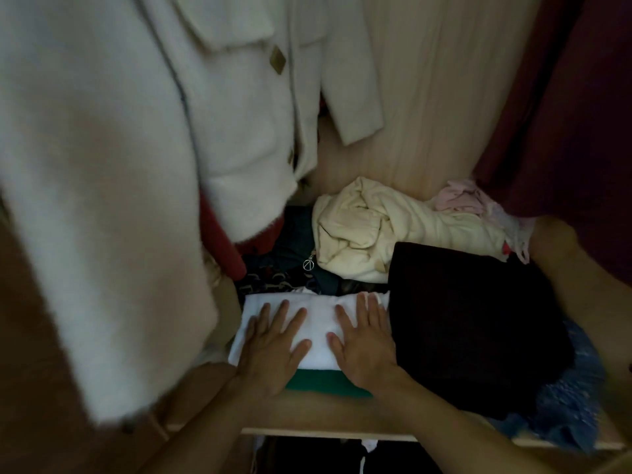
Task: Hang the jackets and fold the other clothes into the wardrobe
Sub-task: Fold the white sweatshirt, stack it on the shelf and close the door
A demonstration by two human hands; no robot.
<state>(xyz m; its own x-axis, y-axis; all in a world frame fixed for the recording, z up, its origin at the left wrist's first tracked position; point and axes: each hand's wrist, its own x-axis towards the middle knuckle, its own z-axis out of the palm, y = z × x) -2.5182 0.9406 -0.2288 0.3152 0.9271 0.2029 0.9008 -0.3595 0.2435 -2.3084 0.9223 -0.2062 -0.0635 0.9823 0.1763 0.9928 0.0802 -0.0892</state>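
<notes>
A folded white garment [316, 319] lies on a folded green one [325, 383] on the wardrobe shelf [307, 415]. My left hand [270, 347] and my right hand [364, 340] both press flat on the white garment, fingers straight and spread. A white fuzzy jacket [113, 165] with brown buttons hangs at the left, filling much of the view.
A folded dark garment [475, 323] sits right of the white one, over blue patterned cloth [567, 398]. Behind lie a crumpled cream garment [383, 227], pink cloth [461, 196], dark patterned clothes [284, 275] and something red [222, 241]. A maroon garment [564, 114] hangs at right.
</notes>
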